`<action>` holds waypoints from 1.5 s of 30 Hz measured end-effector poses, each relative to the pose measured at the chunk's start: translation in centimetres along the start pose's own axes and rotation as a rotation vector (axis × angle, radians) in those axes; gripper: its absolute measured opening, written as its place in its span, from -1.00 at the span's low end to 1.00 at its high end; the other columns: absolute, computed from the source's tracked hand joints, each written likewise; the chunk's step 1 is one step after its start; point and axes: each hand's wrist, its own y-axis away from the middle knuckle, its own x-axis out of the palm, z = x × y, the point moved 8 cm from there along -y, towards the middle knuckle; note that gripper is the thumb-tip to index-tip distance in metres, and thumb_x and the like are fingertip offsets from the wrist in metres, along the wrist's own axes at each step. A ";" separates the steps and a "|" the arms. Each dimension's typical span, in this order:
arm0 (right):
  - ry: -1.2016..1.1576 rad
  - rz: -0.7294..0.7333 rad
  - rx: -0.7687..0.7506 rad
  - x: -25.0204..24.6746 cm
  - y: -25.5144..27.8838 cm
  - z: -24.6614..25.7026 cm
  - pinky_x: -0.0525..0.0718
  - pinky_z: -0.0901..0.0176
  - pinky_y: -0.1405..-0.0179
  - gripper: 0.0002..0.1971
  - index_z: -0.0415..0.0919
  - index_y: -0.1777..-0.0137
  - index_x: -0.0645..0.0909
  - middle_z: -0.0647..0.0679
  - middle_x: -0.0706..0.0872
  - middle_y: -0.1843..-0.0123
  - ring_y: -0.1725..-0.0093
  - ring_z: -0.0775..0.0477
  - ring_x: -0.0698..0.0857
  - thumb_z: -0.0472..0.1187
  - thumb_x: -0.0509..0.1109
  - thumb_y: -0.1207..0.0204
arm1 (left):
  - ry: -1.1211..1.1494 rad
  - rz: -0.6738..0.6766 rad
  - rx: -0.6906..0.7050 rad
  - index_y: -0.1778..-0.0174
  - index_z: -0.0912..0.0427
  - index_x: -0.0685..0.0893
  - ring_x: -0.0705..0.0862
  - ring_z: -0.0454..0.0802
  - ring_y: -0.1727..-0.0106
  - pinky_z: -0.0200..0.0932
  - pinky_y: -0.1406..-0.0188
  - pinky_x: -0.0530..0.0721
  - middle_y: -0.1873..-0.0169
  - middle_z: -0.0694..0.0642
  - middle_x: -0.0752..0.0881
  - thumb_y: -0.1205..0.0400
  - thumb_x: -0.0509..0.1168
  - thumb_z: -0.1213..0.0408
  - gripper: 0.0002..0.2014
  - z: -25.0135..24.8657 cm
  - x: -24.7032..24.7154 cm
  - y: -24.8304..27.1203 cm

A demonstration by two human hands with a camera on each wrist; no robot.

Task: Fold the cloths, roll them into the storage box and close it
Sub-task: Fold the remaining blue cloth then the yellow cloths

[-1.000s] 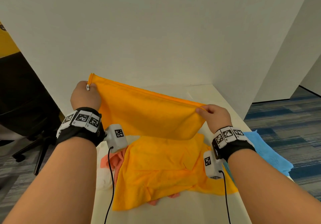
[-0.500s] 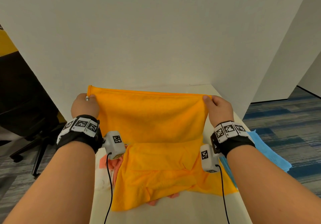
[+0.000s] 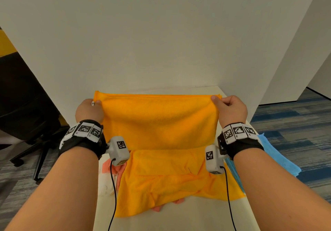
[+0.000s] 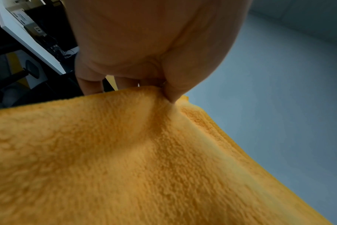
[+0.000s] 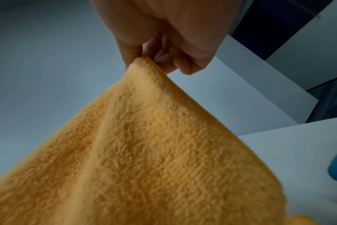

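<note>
Both hands, left hand (image 3: pixel 89 109) and right hand (image 3: pixel 231 109), pinch the orange cloth (image 3: pixel 159 121) top corners, stretched left-right.

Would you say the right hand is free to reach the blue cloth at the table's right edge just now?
Probably not yet. The blue cloth lies uncovered just beside the right hand's wrist, so the way looks clear, but that hand pinches a top corner of the orange cloth and would have to let go first.

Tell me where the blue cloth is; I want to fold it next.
In the head view the blue cloth lies at the table's right edge, just right of the right hand's wrist, partly under the crumpled orange cloth.
</note>
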 end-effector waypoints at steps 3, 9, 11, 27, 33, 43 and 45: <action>-0.001 -0.035 -0.002 -0.3 0.0 -0.1 0.48 0.18 0.15 -0.79 -0.13 0.15 0.56 0.11 0.57 0.29 0.26 0.08 0.55 -0.03 0.47 -0.51 | 0.049 -0.003 -0.012 -0.34 0.33 0.54 0.56 0.38 -0.25 0.14 -0.21 0.50 -0.23 0.40 0.62 -0.75 0.07 0.27 -0.68 0.3 0.0 0.2; -0.029 -0.084 -0.002 -0.5 0.1 -0.4 0.49 0.18 0.15 -0.78 -0.14 0.10 0.54 0.04 0.59 0.24 0.19 0.02 0.58 -0.03 0.46 -0.52 | 0.095 0.019 -0.036 -0.43 0.26 0.51 0.58 0.35 -0.27 0.15 -0.24 0.52 -0.28 0.37 0.61 -0.76 0.07 0.19 -0.63 0.7 0.4 0.4; -0.039 -0.088 -0.001 -0.4 0.1 -0.4 0.51 0.16 0.15 -0.78 -0.14 0.10 0.55 0.07 0.58 0.25 0.19 0.02 0.58 -0.03 0.47 -0.52 | 0.130 0.029 -0.038 -0.46 0.26 0.49 0.57 0.35 -0.29 0.15 -0.25 0.51 -0.30 0.37 0.59 -0.76 0.05 0.19 -0.62 0.7 0.4 0.5; -0.016 -0.039 0.061 -0.8 0.4 -0.3 0.52 0.19 -0.01 -0.72 -0.16 -0.15 0.71 0.12 0.65 0.15 0.07 0.08 0.62 -0.04 0.47 -0.52 | 0.186 -0.028 0.041 -0.32 0.33 0.55 0.56 0.34 -0.23 0.07 -0.18 0.47 -0.16 0.38 0.62 -0.77 0.00 0.15 -0.61 -0.1 -0.4 0.8; -0.003 -0.026 0.057 -0.6 0.2 0.1 0.48 0.16 0.08 -0.77 -0.14 0.02 0.63 0.15 0.57 0.27 0.15 0.05 0.58 0.03 0.44 -0.53 | 0.249 -0.063 0.005 -0.24 0.34 0.53 0.58 0.27 -0.05 -0.02 0.01 0.42 0.08 0.27 0.56 -0.77 0.00 0.15 -0.64 0.7 -0.3 0.3; 0.019 0.016 0.049 1.0 0.3 1.7 0.42 0.20 0.14 -0.73 -0.19 -0.04 0.59 0.02 0.59 0.13 0.20 0.06 0.52 0.02 0.36 -0.59 | 0.302 0.129 -0.059 -0.03 0.16 0.58 0.63 0.25 0.01 0.10 -0.12 0.65 0.09 0.25 0.64 -0.70 0.11 0.07 -0.75 -1.0 1.9 1.7; 0.039 0.066 0.057 2.0 0.6 2.0 0.43 0.19 0.13 -0.71 -0.21 -0.05 0.60 0.00 0.61 0.11 0.16 0.03 0.54 0.04 0.37 -0.58 | 0.400 0.219 -0.051 -0.09 0.09 0.57 0.67 0.24 -0.06 0.20 -0.12 0.70 -0.02 0.24 0.68 -0.68 0.19 0.03 -0.78 -1.8 2.9 2.7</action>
